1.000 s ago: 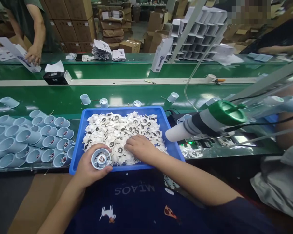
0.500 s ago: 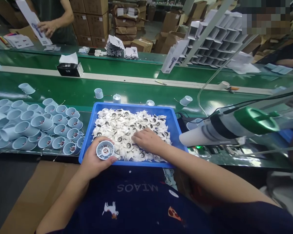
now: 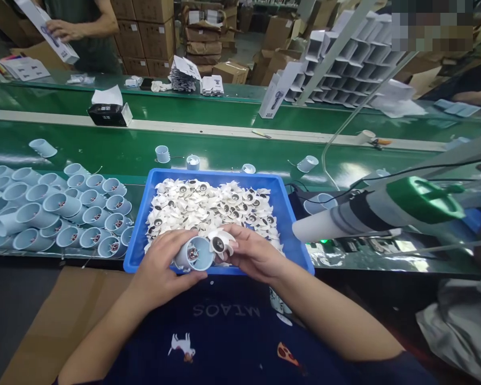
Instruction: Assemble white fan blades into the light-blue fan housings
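Here we are over the blue tray [image 3: 220,175], our left hand [image 3: 162,264] wrapped round a pale blue cup [image 3: 203,253], its mouth facing up toward us and reddish parts showing inside. Our right hand [image 3: 256,252] pinches a white impeller [image 3: 226,238] between narrowed fingers, dark hub in view, right at the cup's rim; whether the two touch, we cannot tell. Below them we have a heap of white impellers [image 3: 184,206] filling the tray. More blue cups [image 3: 62,205] crowd the surface [image 3: 138,199] on our left, while a green-capped tool [image 3: 369,212] slants in at our right.
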`<state>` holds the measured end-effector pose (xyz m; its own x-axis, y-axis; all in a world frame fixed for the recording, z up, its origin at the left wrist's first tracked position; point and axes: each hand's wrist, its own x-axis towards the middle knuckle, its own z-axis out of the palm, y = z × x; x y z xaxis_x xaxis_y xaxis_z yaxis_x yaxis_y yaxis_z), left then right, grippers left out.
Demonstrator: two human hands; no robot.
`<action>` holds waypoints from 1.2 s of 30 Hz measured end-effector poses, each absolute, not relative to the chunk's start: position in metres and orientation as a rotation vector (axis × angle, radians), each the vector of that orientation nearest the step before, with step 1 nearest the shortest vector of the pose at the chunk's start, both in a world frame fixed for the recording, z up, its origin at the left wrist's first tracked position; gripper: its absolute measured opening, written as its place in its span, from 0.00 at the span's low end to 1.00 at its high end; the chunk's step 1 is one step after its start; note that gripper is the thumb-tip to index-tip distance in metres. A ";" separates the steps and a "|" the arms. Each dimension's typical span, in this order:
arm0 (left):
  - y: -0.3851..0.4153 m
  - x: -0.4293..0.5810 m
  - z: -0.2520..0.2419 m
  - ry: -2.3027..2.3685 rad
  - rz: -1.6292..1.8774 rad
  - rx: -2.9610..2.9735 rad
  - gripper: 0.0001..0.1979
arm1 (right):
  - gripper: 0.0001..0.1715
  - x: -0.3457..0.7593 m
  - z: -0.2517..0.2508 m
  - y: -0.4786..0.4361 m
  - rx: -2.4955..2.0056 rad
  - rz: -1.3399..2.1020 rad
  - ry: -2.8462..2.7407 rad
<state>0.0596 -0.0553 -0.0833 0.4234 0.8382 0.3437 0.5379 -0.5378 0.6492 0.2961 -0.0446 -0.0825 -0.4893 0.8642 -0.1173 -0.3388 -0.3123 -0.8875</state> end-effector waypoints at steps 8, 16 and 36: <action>-0.057 0.069 -0.073 1.206 0.983 2.468 0.28 | 0.16 0.297 -0.067 -0.045 -0.771 1.672 -1.296; -0.060 0.082 -0.073 1.168 1.180 2.527 0.26 | 0.10 0.288 -0.046 -0.044 -1.004 0.597 -2.237; 0.100 0.030 -0.051 1.967 0.894 2.204 0.28 | 0.09 0.362 -0.081 -0.072 -0.860 0.101 -1.935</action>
<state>0.0299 0.1001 -0.0512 0.0207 0.9254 0.3784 0.8937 -0.1868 0.4080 0.3616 -0.0723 -0.0811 -0.2716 0.6041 0.7492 0.5226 0.7463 -0.4123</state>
